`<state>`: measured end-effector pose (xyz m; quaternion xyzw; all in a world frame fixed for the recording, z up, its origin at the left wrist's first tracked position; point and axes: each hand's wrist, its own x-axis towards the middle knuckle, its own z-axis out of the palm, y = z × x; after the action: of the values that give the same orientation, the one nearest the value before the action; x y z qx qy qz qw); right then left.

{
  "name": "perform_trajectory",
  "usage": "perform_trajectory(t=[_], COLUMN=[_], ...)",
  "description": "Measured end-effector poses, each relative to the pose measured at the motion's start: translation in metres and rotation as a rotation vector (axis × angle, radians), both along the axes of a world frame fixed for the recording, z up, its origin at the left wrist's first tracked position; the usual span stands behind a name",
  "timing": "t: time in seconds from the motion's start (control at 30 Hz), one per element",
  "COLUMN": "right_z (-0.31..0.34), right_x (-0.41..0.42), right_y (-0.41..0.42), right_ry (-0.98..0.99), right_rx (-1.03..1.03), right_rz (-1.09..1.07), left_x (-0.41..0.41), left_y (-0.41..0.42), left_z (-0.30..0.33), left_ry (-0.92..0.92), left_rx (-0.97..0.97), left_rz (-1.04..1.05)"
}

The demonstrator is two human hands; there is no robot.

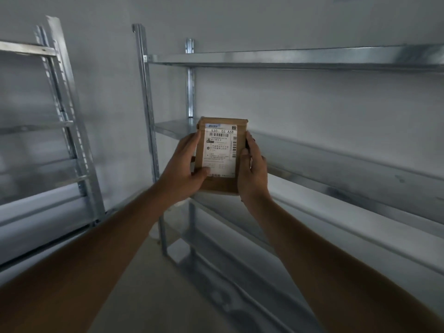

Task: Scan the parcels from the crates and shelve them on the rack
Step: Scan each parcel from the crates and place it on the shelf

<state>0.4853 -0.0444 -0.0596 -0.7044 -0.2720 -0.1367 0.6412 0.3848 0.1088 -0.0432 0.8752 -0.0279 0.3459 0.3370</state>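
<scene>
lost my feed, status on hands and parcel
Both hands, left and right, grip parcel, upright, label facing camera. Held in front of rack middle shelf. Nothing in the way.

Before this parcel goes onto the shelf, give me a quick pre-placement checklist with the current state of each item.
1. Grip: left hand and right hand both hold the brown parcel by its side edges: ok.
2. Shipping label faces the camera, barcode unobstructed: ok.
3. Parcel upright, not tilted: ok.
4. Middle shelf behind the parcel shows bare metal where visible: ok.
5. Parcel already scanned: cannot tell.
6. Parcel resting on the shelf yet: cannot tell; its bottom edge is partly hidden by the hands.
</scene>
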Motion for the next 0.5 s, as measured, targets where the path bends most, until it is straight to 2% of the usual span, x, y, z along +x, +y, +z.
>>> perform_trajectory(t=[0.27,0.5], right_z=[0.011,0.014], right_x=[0.023,0.088], right_y=[0.136,0.238], right_ry=[0.039,0.073], right_rx=[0.001,-0.016], right_rz=[0.023,0.065], left_x=[0.032,0.096], left_y=[0.138,0.236], left_z=[0.004,0.003], left_ry=[-0.004,-0.029], left_rx=[0.023,0.026], left_rz=[0.024,0.076])
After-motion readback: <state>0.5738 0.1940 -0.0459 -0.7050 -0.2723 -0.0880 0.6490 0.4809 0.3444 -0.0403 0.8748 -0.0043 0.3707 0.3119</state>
